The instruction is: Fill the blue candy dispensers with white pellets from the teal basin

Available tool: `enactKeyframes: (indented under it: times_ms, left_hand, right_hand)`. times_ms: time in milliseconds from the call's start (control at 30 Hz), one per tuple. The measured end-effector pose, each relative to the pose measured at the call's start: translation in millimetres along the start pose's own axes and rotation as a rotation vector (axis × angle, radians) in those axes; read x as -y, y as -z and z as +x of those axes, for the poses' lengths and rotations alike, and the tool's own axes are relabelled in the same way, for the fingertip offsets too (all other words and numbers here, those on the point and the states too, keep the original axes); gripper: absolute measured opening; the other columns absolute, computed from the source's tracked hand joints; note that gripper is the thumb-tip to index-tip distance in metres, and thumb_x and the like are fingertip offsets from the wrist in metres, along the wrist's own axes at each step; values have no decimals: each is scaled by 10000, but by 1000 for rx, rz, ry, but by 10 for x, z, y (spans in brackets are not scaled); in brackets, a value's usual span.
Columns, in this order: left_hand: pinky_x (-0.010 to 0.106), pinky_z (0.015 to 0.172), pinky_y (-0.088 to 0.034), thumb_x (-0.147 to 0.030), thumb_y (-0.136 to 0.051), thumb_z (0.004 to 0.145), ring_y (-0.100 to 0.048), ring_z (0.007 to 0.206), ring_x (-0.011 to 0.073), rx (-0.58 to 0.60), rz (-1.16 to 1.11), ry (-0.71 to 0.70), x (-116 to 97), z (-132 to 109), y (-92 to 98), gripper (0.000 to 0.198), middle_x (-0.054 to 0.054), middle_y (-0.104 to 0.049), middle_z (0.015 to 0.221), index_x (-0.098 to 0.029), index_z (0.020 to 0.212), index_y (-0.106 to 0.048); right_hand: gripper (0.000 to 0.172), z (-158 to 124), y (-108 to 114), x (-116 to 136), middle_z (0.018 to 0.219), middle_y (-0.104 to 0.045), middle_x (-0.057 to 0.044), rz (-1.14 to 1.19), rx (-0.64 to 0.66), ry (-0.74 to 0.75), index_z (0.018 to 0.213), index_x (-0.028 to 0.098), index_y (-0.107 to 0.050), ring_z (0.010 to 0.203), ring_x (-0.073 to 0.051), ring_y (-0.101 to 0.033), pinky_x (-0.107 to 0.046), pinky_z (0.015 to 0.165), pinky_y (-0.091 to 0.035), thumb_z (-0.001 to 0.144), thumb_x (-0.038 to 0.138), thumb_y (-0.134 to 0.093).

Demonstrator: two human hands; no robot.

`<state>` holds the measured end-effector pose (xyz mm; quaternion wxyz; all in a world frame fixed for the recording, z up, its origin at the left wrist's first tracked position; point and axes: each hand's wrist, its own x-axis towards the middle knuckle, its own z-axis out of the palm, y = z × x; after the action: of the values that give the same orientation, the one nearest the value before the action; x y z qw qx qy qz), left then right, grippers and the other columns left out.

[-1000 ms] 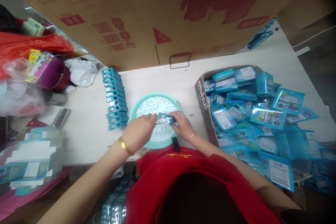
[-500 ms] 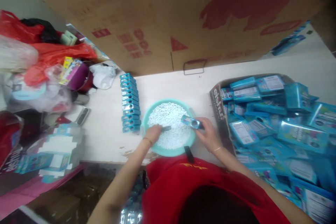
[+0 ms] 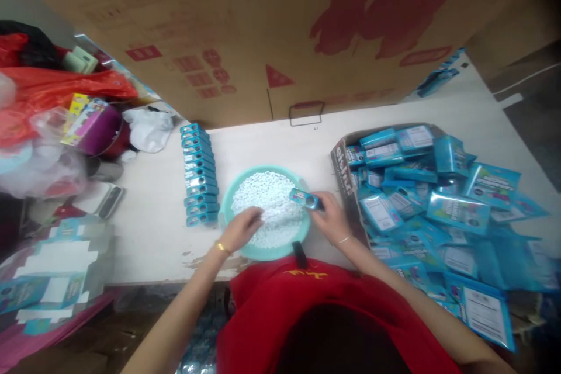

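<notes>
A teal basin (image 3: 228, 198) full of small white pellets (image 3: 267, 198) sits at the table's near edge. My left hand (image 3: 243, 228) dips into the pellets at the basin's left side with fingers curled; what they hold is hidden. My right hand (image 3: 331, 219) is closed on a small blue box (image 3: 305, 198) held over the basin's right rim. A row of like blue boxes (image 3: 198, 174) lies left of the basin.
A cardboard tray heaped with blue packets (image 3: 421, 187) fills the right side. A big cardboard carton (image 3: 280, 29) stands behind. Red bags and clutter (image 3: 65, 111) crowd the left, with flat box blanks (image 3: 48, 269) low left. A small dark object (image 3: 300, 252) lies by the basin.
One second ago both hands held the small box together over the basin. The left hand has let go and dropped into the pellets; the right hand keeps the box, shifted right.
</notes>
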<state>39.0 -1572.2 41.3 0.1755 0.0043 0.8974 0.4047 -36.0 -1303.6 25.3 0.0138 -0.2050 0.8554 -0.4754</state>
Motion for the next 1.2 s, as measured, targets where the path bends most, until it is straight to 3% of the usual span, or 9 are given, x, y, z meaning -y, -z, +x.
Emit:
enactKeyframes:
  times_ms: [200, 367, 533, 600, 700, 867, 1033, 1100, 1200]
  left_hand:
    - [310, 793, -463, -270, -437, 907, -583, 891, 182, 117, 320, -88, -688, -77, 523, 202, 64, -629, 994, -195, 1067, -535]
    - [324, 702, -469, -177, -417, 895, -589, 874, 230, 216, 721, 56, -1241, 1, 478, 166, 102, -622, 923, -165, 961, -568]
    - [317, 648, -449, -93, -363, 887, -568, 830, 236, 194, 868, 1, -1562, -49, 484, 230, 99, -600, 857, -164, 943, -574]
    - [308, 658, -444, -139, -368, 904, -567, 839, 228, 117, 852, 17, -1406, -50, 535, 207, 90, -601, 885, -172, 965, -562]
    - [292, 690, -442, -229, -391, 919, -576, 867, 211, 22, 733, 144, -803, 14, 489, 176, 77, -609, 941, -187, 1003, -540]
    - [338, 822, -443, -181, -457, 878, -581, 961, 236, 110, 415, 279, 248, 264, -222, 138, 105, -627, 994, -167, 962, -565]
    - [310, 908, -432, -240, -436, 910, -573, 1031, 202, 89, 237, 186, 346, 528, -942, 192, 92, -634, 1089, -174, 1036, -566]
    - [288, 882, -449, -265, -433, 916, -588, 988, 181, 78, 180, 160, 299, 546, -997, 211, 82, -642, 1073, -172, 1058, -558]
    - [283, 839, -471, -308, -460, 906, -601, 917, 166, 47, 73, 110, 268, 428, -831, 232, 66, -650, 1029, -176, 1076, -548]
  right_hand:
    - [430, -35, -237, 45, 1069, -598, -98, -40, 88, 155, 1154, 208, -523, 1025, -272, -527, -467, 890, -477, 743, 84, -501]
    - [487, -72, -337, 125, 1067, -597, -95, -50, 123, 192, 1170, 210, -520, 1024, -266, -529, -461, 889, -489, 713, 45, -478]
    - [439, -89, -333, 90, 1062, -600, -99, -29, 137, 201, 1164, 208, -517, 1008, -265, -532, -460, 874, -495, 748, 70, -493]
    - [420, -92, -301, 55, 1069, -599, -101, -25, 132, 182, 1167, 210, -513, 1017, -266, -532, -460, 879, -489, 767, 82, -499]
    - [376, -88, -209, 11, 1078, -596, -101, -21, 91, 127, 1164, 212, -509, 1021, -267, -535, -459, 884, -480, 799, 127, -529]
    - [311, -38, 2, 14, 1058, -593, -89, 0, 9, 22, 1135, 224, -522, 1007, -258, -549, -436, 868, -481, 828, 208, -563]
    - [266, 4, 108, 47, 1031, -595, -79, -7, -45, -38, 1100, 222, -531, 969, -244, -560, -410, 856, -475, 839, 257, -573]
    - [257, 2, 122, 47, 1017, -597, -74, -5, -60, -74, 1087, 220, -535, 949, -235, -566, -395, 844, -476, 843, 284, -581]
    - [256, -10, 139, 30, 1006, -598, -72, -9, -67, -78, 1080, 213, -537, 939, -230, -568, -388, 837, -476, 840, 289, -585]
